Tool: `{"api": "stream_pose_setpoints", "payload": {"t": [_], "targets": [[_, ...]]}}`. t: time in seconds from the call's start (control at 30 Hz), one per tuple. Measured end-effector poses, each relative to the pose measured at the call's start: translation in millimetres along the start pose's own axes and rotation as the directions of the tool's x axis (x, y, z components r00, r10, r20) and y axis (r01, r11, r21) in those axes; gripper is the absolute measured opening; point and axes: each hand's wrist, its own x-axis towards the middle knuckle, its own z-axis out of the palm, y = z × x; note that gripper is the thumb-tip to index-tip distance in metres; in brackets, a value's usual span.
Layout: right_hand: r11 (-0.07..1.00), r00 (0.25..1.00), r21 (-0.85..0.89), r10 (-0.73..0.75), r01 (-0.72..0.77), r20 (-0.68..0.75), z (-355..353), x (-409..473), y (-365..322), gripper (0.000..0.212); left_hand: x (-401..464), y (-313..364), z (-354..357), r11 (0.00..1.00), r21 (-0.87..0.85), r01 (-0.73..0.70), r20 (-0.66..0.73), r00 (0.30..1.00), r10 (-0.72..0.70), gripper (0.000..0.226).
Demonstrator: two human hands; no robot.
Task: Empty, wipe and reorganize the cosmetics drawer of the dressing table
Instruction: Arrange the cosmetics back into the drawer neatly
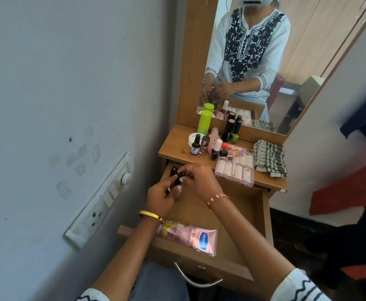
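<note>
The wooden drawer (pixel 262 224) of the dressing table stands pulled out below me. Both hands are over its far left corner. My left hand (pixel 159 197) grips several small dark cosmetic bottles (pixel 178 178), and my right hand (pixel 199 178) pinches the same cluster from above. A pink lotion tube (pixel 192 237) lies in the drawer's near left part. The rest of the drawer floor is bare wood.
On the tabletop (pixel 175 148) stand a lime-green bottle (pixel 204 122), a white jar (pixel 193 137), several nail polishes (pixel 196 145) and lipsticks, a clear nail-tip box (pixel 235 169) and a checked cloth (pixel 270 158). A mirror (pixel 275 51) rises behind. A wall switch panel (pixel 104 200) is at left.
</note>
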Motion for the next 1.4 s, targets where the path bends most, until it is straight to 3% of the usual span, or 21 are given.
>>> {"api": "stream_pose_setpoints", "payload": {"t": [0.1, 0.23, 0.4, 0.6, 1.0, 1.2, 1.4], "targets": [[0.996, 0.988, 0.042, 0.084, -0.079, -0.127, -1, 3, 6, 0.024, 1, 0, -2, 1.000, 0.016, 0.014, -0.087, 0.996, -0.012, 0.028], [0.990, 0.968, -0.042, 0.123, -0.136, -0.219, 4, 11, 10, 0.022, 4, -3, -5, 0.995, 0.049, 0.090, -0.182, 0.980, -0.079, 0.029], [0.969, 0.978, -0.189, 0.128, -0.159, -0.164, 24, 17, 16, 0.019, 7, -4, -4, 0.980, 0.049, 0.192, -0.191, 0.965, -0.180, 0.031], [0.949, 0.970, -0.203, 0.243, -0.240, -0.011, 41, 34, 24, 0.021, 7, -3, -4, 0.962, 0.034, 0.271, -0.173, 0.949, -0.262, 0.033], [0.963, 0.964, -0.044, 0.265, -0.264, 0.005, 55, 47, 33, 0.024, 7, -1, -5, 0.956, 0.040, 0.290, -0.157, 0.947, -0.281, 0.035], [0.962, 0.962, -0.046, 0.271, -0.270, 0.020, 56, 47, 34, 0.024, 6, -1, -4, 0.957, 0.050, 0.285, -0.161, 0.948, -0.273, 0.035], [0.973, 0.985, -0.170, 0.137, -0.153, -0.105, 47, 35, 27, 0.022, 3, 4, -4, 0.963, 0.069, 0.261, -0.151, 0.957, -0.248, 0.035]]}}
